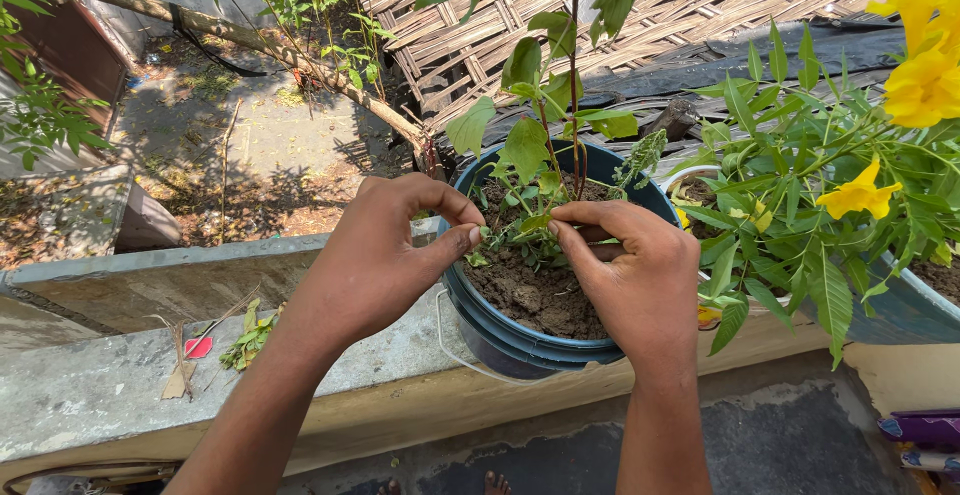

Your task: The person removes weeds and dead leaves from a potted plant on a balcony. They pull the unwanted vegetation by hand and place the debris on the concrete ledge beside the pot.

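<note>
A dark blue bucket pot (520, 340) full of brown soil (535, 290) stands on a concrete ledge (120, 380). A thin-stemmed green plant (560, 65) rises from it, with small weeds (520, 235) at its base. My left hand (385, 255) reaches over the pot's left rim, thumb and fingers pinched on a small weed. My right hand (630, 270) lies over the soil on the right, its fingers closed on the same clump of low leaves.
A second pot (905, 305) with a yellow-flowered plant (925, 70) stands to the right. Pulled greens (245, 340) and dry scraps lie on the ledge at left. Beyond the ledge are a woven bamboo mat (640, 5), a slanting pole (250, 40) and ground far below.
</note>
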